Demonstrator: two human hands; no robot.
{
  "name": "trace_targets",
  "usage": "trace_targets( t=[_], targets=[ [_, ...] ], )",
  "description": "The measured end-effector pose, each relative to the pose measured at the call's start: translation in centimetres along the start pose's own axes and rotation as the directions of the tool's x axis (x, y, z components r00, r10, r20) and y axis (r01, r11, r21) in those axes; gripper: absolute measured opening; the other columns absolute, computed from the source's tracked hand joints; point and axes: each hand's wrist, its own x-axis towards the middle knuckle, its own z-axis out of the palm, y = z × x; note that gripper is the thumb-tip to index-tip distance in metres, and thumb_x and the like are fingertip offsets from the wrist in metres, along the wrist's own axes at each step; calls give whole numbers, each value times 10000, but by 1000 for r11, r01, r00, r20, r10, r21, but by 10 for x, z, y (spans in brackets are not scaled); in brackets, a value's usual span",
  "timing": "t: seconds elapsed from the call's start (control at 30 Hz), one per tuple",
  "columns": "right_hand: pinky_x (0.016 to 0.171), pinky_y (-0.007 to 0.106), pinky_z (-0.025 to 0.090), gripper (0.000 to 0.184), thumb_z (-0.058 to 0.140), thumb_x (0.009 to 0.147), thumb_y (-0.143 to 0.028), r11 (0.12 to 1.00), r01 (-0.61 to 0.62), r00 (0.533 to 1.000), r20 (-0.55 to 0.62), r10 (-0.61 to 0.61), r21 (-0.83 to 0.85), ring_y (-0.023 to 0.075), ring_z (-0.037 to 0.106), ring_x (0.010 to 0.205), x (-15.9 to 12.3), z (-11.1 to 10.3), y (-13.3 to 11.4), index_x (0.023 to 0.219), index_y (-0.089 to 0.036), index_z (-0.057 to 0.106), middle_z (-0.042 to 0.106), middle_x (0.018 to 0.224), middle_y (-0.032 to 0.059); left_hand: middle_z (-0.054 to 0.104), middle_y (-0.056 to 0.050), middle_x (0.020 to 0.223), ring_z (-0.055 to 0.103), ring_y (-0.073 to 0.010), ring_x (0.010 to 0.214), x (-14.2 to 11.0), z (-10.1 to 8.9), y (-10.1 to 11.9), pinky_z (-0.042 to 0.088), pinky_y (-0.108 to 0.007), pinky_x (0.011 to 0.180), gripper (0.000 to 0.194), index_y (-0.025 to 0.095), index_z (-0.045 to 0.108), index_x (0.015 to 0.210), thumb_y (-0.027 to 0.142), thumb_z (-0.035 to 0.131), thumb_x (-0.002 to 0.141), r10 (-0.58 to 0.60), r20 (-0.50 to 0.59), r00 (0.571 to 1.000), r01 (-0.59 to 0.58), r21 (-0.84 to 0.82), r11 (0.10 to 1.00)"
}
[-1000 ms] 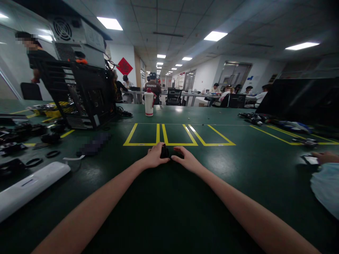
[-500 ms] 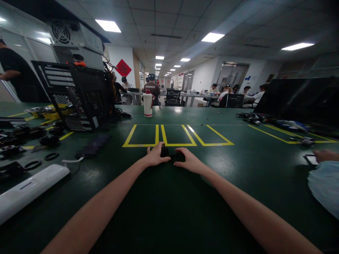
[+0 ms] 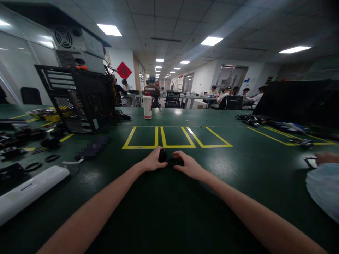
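My left hand is closed around a small, rounded black part, with the thumb on the near side and the fingers behind it. Facing it across a narrow gap, my right hand has its thumb and fingers curled about a dark piece. That piece blends into the dark table, so its kind and outline are unclear. Both hands are low over the green tabletop, just on the near side of the yellow tape rectangles.
At left stand a black computer case and a white elongated device, with black rings and loose black parts. A white bottle stands behind the tape. A co-worker's sleeve is at right, near a dark monitor.
Both hands sit slightly lower in the picture, and my left hand has shifted a little left, with its black part still in it. The person at the far left has gone out of view.
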Motion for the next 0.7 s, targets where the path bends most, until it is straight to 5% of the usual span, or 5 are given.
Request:
trace_targets(
  t=[0.17, 0.43, 0.6, 0.7],
  targets=[
    [831, 404, 441, 442, 580, 713, -228, 999, -12, 993, 118, 8, 31, 214, 550, 938, -49, 5, -43, 1134, -255, 451, 542, 1062, 58, 418, -122, 1183, 435, -238, 1087, -57, -4, 34, 351, -389, 942, 684, 131, 292, 1227, 220, 625, 636, 50, 106, 993, -48, -20, 999],
    [813, 327, 462, 449, 691, 593, -176, 911, -153, 988, 79, 132, 384, 168, 566, 873, -89, 35, -91, 983, -221, 472, 576, 938, 9, 458, -63, 1118, 446, -237, 1026, -126, 2, 82, 375, -406, 900, 687, 228, 348, 1209, 303, 679, 612, 64, 202, 977, -40, -122, 992],
    [741, 300, 487, 322, 664, 594, -132, 832, -263, 965, 123, 233, 488, 166, 575, 828, -117, 56, -106, 852, -212, 488, 578, 870, -2, 463, -50, 1097, 453, -218, 982, -160, 13, 98, 387, -387, 866, 638, 287, 316, 1235, 187, 580, 662, -28, 133, 991, 46, -135, 990],
    [776, 321, 478, 280, 662, 618, -203, 879, -233, 972, 95, 213, 417, 191, 570, 870, -130, 66, -111, 855, -216, 514, 571, 923, 28, 467, -37, 1081, 463, -216, 974, -176, 20, 92, 400, -377, 854, 620, 311, 373, 1186, 132, 560, 623, -28, 108, 994, 44, -149, 988]
  ],
)
